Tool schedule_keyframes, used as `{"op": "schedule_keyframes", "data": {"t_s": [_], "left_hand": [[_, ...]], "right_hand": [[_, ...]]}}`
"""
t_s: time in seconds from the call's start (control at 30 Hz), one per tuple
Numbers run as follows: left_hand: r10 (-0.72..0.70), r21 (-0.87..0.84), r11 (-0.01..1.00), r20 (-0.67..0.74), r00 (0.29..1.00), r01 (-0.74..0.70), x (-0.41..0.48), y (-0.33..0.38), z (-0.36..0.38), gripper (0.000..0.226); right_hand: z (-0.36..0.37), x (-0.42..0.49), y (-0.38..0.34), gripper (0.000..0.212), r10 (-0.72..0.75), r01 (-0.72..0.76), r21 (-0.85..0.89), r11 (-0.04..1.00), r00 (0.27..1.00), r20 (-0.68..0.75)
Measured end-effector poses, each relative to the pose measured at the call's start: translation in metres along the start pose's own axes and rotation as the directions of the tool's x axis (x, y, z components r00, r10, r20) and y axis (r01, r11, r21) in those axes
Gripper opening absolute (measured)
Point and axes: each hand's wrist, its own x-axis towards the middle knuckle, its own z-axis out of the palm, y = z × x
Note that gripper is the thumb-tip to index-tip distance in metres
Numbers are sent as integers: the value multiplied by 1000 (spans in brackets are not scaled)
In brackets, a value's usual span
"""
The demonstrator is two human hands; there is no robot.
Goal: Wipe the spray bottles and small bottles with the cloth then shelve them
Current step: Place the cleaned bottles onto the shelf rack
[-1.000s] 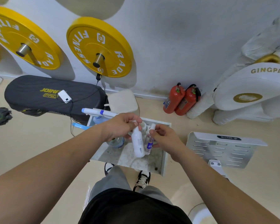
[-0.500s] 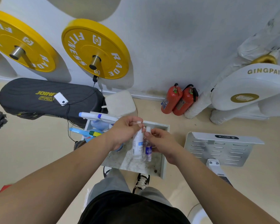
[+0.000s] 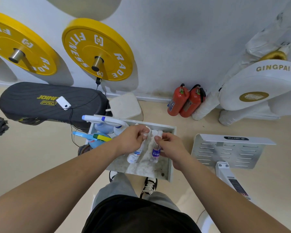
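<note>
One stained white shelf (image 3: 141, 169), beige floor (image 3: 32, 157).

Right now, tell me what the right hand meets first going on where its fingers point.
Past the small clear bottle it pinches, probably the left hand on the white bottle; depth unclear.

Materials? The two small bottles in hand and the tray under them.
White bottle: opaque plastic, likely, smooth matte. Clear bottle: see-through plastic, probably, glossy with blue label. Tray: painted sheet metal by its thin folded walls; floor scuffed.
</note>
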Motion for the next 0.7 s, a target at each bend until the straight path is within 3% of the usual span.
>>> {"op": "schedule_keyframes", "data": {"t_s": [0.13, 0.27, 0.43, 0.7], "left_hand": [[83, 186, 979, 15, 996, -84, 0, -2, -2, 29], [126, 406, 899, 125, 984, -167, 1, 1, -2, 32], [71, 573, 792, 252, 965, -208, -1, 7, -13, 36], [1, 748, 611, 329, 944, -261, 4, 2, -22, 50]], "right_hand": [[-2, -4, 3, 23, -14, 14, -15, 1000, 1000, 10], [-4, -3, 7, 34, -46, 45, -83, 996, 999, -11], [-3, 0, 9, 28, -77, 72, -221, 973, 997, -16], [3, 0, 11, 11, -152, 150, -426, 892, 988, 30]]}}
